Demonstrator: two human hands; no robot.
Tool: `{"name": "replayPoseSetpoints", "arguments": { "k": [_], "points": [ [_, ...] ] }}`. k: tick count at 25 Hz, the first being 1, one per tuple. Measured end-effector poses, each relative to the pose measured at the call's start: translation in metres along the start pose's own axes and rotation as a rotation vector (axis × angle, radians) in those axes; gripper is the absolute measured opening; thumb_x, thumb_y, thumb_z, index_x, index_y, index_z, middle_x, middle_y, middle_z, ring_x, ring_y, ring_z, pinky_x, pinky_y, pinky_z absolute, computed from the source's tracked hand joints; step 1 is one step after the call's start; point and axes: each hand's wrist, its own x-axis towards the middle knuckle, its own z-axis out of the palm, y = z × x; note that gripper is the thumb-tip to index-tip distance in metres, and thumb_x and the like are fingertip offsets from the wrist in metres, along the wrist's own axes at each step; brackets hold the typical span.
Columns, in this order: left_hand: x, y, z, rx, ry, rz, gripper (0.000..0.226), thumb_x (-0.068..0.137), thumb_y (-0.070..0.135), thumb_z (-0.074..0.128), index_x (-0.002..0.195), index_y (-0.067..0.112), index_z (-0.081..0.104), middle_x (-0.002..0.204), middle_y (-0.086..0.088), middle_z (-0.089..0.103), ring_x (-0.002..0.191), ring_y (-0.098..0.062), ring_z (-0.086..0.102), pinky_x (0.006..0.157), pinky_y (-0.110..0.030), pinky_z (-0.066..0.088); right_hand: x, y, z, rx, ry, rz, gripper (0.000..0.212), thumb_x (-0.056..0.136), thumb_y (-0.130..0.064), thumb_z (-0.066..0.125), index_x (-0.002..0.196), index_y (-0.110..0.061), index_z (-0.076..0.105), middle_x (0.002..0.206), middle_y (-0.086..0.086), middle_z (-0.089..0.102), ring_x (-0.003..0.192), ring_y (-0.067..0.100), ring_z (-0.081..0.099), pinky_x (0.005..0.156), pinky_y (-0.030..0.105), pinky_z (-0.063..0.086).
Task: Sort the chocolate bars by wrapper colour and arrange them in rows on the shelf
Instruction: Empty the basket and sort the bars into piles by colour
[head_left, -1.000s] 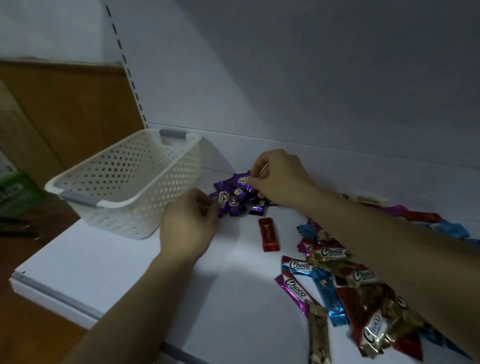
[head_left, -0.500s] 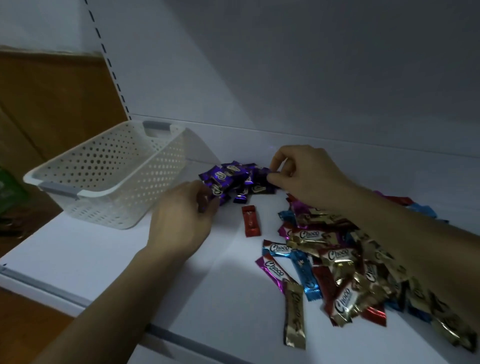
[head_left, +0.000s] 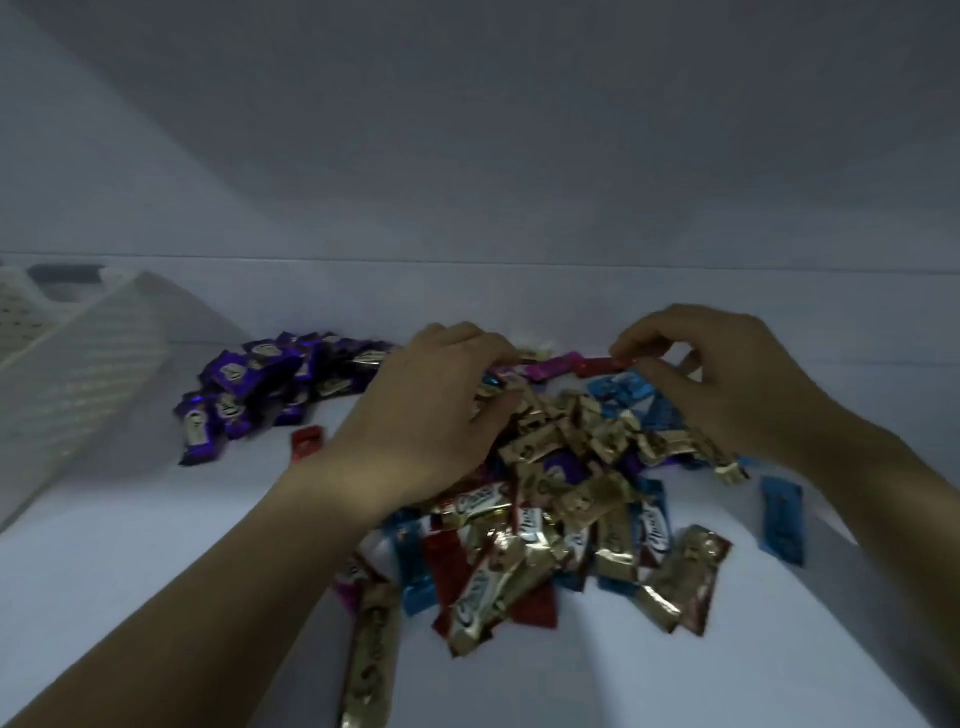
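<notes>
A group of purple bars (head_left: 260, 384) lies at the back left of the white shelf (head_left: 156, 571). A mixed heap of gold, red, blue and magenta bars (head_left: 571, 499) fills the middle. My left hand (head_left: 431, 415) rests on the heap's left side with its fingers curled down into the wrappers; what they hold is hidden. My right hand (head_left: 727, 384) is at the heap's back right, thumb and forefinger pinching the end of a red bar (head_left: 597, 365) that lies beside a magenta bar (head_left: 550, 370).
A white perforated basket (head_left: 78, 374) stands at the far left. One red bar (head_left: 306, 441) lies alone near the purple group, one blue bar (head_left: 782, 519) at the right, one gold bar (head_left: 369, 660) toward the front. The shelf's back wall rises just behind the bars.
Both hands have left the purple group and moved right onto the mixed heap. The view has swung right, so the basket sits at the left edge.
</notes>
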Motion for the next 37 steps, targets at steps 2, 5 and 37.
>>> {"name": "replayPoseSetpoints", "arguments": {
  "k": [2,5,37],
  "points": [
    [0.020,0.009,0.014,0.009,-0.082,0.031,0.029,0.099,0.033,0.058,0.127,0.026,0.063,0.120,0.004,0.065,0.109,-0.016,0.055,0.092,-0.034,0.046,-0.002,0.014,-0.006,-0.005,0.048,0.033,0.024,0.094,-0.001,0.062,0.104,-0.021,0.074,0.094,-0.016,0.066,0.089,-0.008,0.060,0.074,0.002,0.040],
    [0.037,0.021,0.026,-0.016,-0.160,0.049,0.021,0.099,0.027,0.058,0.118,0.025,0.068,0.112,0.004,0.069,0.100,-0.011,0.058,0.077,-0.018,0.036,-0.006,0.021,-0.006,-0.019,0.018,0.026,0.025,0.095,-0.001,0.060,0.104,-0.021,0.073,0.090,-0.021,0.062,0.089,-0.005,0.060,0.075,0.002,0.039],
    [0.010,0.014,0.002,-0.272,-0.218,0.003,0.040,0.091,0.018,0.066,0.123,0.042,0.061,0.076,0.012,0.066,0.068,-0.009,0.065,0.063,-0.019,0.052,-0.014,0.009,-0.002,0.112,-0.392,0.038,0.030,0.084,-0.013,0.075,0.108,-0.032,0.069,0.092,-0.016,0.068,0.087,0.004,0.065,0.076,0.023,0.053]
  ]
}}
